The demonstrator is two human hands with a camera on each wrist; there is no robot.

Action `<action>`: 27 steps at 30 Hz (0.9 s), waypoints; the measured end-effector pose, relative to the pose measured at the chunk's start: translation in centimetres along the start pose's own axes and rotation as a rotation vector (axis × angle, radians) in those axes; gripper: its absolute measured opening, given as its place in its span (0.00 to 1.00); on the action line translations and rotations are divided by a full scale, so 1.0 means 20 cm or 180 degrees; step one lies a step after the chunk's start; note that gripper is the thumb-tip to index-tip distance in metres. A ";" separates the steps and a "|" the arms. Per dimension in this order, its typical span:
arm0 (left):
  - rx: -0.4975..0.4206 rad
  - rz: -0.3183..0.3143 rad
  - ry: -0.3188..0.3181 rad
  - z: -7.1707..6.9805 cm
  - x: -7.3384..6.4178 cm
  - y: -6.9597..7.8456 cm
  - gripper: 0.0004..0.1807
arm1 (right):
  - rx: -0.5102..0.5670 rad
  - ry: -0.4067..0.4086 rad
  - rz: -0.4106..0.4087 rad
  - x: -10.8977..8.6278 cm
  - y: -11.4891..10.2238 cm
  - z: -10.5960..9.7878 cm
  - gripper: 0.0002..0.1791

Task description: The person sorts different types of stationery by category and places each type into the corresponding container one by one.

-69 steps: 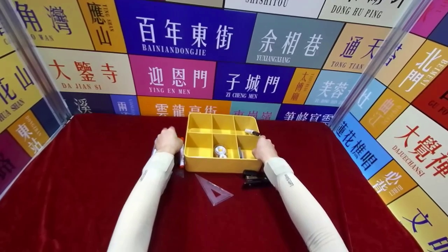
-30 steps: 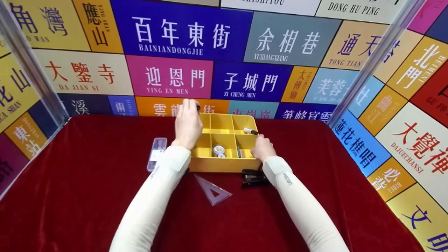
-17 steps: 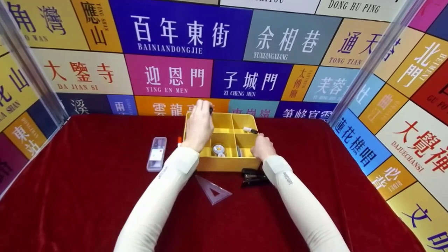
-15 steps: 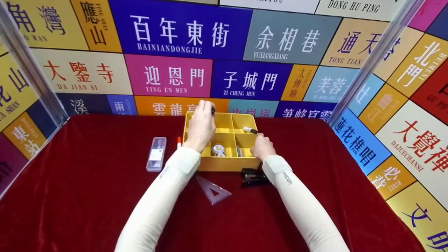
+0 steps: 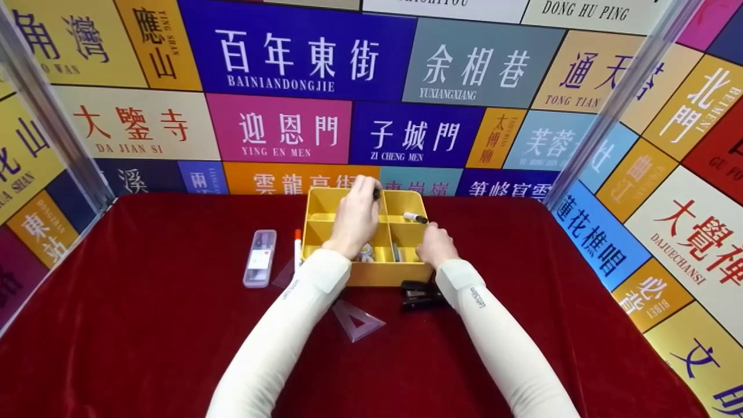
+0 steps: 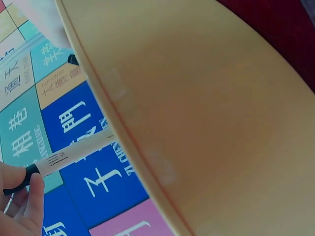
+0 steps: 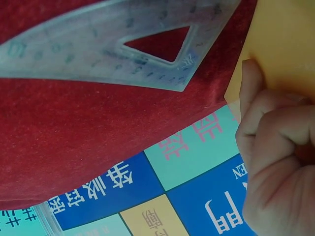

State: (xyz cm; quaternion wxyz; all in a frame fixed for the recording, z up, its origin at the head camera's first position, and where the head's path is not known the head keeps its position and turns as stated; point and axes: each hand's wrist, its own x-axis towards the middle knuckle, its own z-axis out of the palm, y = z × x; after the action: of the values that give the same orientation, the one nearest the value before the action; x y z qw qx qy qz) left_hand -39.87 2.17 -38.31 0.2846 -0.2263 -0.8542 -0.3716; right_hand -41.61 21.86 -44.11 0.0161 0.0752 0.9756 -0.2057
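My left hand point(image 5: 355, 223) is over the yellow compartment box point(image 5: 377, 274), its fingertips above the back middle section. It pinches a whiteboard marker point(image 6: 74, 153) by the black-capped end; the white barrel points toward the box and its far end is hidden behind the rim in the left wrist view. My right hand point(image 5: 436, 244) grips the box's right wall near the front, one fingertip against the outer face in the right wrist view. Another black-capped marker point(image 5: 415, 217) leans at the back right section. A white round item point(image 5: 366, 253) lies in the front middle section.
A clear set square point(image 5: 359, 322) lies before the box, a black stapler point(image 5: 421, 296) at its front right. Left of it are a red-capped marker point(image 5: 298, 247), a clear plastic case point(image 5: 260, 258) and another transparent piece point(image 5: 284, 275). A lettered wall stands behind the red cloth point(image 5: 145, 325).
My left hand has come up from the box's left side with a marker and moved right across it to the back middle section. My right hand keeps its place.
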 end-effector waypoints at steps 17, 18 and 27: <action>0.0418 -0.0029 -0.0674 0.16 0.00 0.05 0.07 | 0.0058 0.0019 -0.0096 0.00 -0.01 0.02 0.32; 0.0472 -0.0064 -0.0705 0.17 0.00 0.06 0.07 | 0.0062 0.0011 -0.0097 0.00 -0.01 0.02 0.32; 0.0701 -0.0214 -0.0924 0.24 0.01 0.08 0.08 | 0.0035 0.0017 -0.0084 0.00 0.01 0.01 0.33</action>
State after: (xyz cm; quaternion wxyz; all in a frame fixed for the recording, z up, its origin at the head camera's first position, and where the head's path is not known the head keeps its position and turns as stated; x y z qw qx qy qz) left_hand -40.71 6.88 -40.10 0.1688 -0.2164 -0.9289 -0.2486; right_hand -41.54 21.92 -44.31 0.0104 0.0629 0.9754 -0.2111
